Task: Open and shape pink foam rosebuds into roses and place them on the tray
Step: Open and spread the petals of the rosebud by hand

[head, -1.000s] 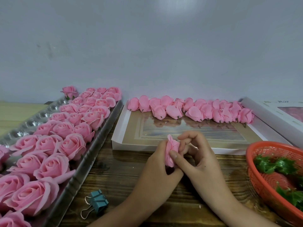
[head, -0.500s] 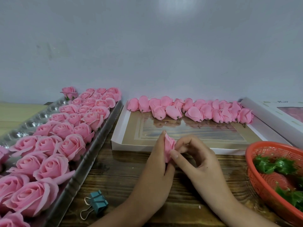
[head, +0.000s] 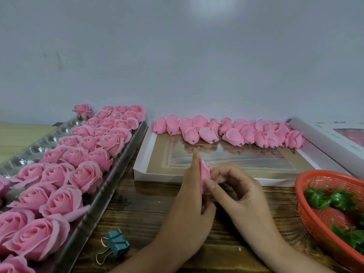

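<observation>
While in left hand, rosebud upright, tip-up.

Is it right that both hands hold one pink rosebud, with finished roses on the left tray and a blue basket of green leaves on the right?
Not quite. The head view shows the basket of green leaves is red, not blue; the rest stands.

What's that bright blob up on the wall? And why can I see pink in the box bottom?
Head view: the blob is likely light glare on the wall; the box's glossy window mirrors the row of rosebuds at its far end; the held rosebud looks slightly soft.
</observation>
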